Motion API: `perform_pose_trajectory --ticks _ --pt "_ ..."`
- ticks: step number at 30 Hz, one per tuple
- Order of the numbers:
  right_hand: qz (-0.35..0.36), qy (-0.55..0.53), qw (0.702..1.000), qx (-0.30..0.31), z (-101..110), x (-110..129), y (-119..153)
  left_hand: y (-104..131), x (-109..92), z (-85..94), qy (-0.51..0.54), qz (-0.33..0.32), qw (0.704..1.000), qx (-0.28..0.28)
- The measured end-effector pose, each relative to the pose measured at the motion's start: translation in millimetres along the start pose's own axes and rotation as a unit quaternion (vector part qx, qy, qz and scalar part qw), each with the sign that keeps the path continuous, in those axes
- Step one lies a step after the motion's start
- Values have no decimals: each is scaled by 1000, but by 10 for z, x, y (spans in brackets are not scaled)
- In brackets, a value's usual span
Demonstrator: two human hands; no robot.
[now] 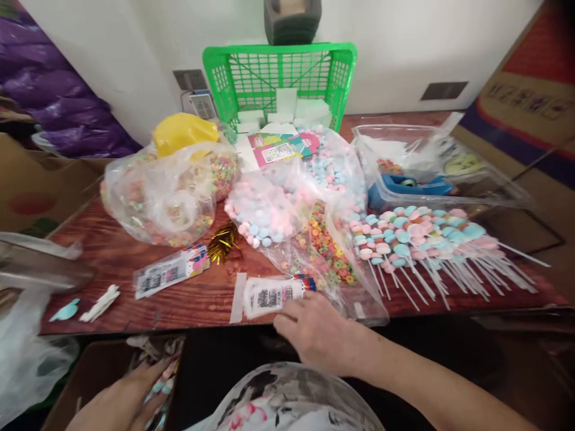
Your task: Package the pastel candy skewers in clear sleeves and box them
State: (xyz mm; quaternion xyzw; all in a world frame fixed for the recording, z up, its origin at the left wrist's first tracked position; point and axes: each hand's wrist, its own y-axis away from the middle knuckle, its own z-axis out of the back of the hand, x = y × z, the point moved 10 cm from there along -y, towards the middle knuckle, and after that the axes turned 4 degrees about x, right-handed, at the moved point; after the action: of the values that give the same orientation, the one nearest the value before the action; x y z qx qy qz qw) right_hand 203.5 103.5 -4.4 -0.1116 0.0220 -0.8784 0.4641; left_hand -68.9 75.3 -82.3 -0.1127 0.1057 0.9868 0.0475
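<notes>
My right hand [317, 332] rests at the table's front edge. Its fingers are spread, with the tips touching a stack of printed clear plastic bags [269, 297]. Down at the lower left, my left hand [119, 398] reaches into a brown box [85, 371], fingers stretched out over bagged pink and blue candy sticks [164, 383]. Beyond my right hand lie a bag of colourful ring candies [332, 248] and a bag of pink and blue marshmallows [265, 209]. Assembled marshmallow skewers [417, 233] on white sticks are piled to the right.
A green basket [281, 51] with white cards stands at the back. A clear tray [489, 185] holds a blue tape dispenser [411, 187]. On the left are a large candy bag [157, 197], more printed bags [171, 272], gold twist ties [223, 242] and white strips [101, 303].
</notes>
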Motion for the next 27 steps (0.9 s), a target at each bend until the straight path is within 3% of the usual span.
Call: perform_pose_trajectory --ticks 2,4,6,8,10,13,19,24,27 --pt "-112 -5 990 -87 243 -403 190 -243 -891 -17 12 -157 987 -35" --pt "-223 19 955 -196 513 -771 529 -459 -1758 19 11 -275 960 -53" --pt "-320 91 900 -282 742 -1034 988 -703 -2316 -11 -49 -298 952 -40" --pt "-396 177 838 -331 916 -1191 1478 -877 -2589 -111 -108 -300 948 -3" --pt "-437 259 804 -307 1003 -1301 1824 -947 -2653 -232 -156 -300 941 26" --pt "-462 329 789 -237 1094 -1446 2068 -936 -2607 -332 -205 -302 931 14" --pt "-481 407 752 -197 1334 -1563 1911 -906 -2495 -275 -153 -323 931 -78" --pt "-544 307 779 -47 993 -1960 1846 -786 -2398 -72 -42 -373 902 -213" --pt "-556 282 781 -35 909 -2045 1921 -784 -2396 -90 -30 -342 920 -189"
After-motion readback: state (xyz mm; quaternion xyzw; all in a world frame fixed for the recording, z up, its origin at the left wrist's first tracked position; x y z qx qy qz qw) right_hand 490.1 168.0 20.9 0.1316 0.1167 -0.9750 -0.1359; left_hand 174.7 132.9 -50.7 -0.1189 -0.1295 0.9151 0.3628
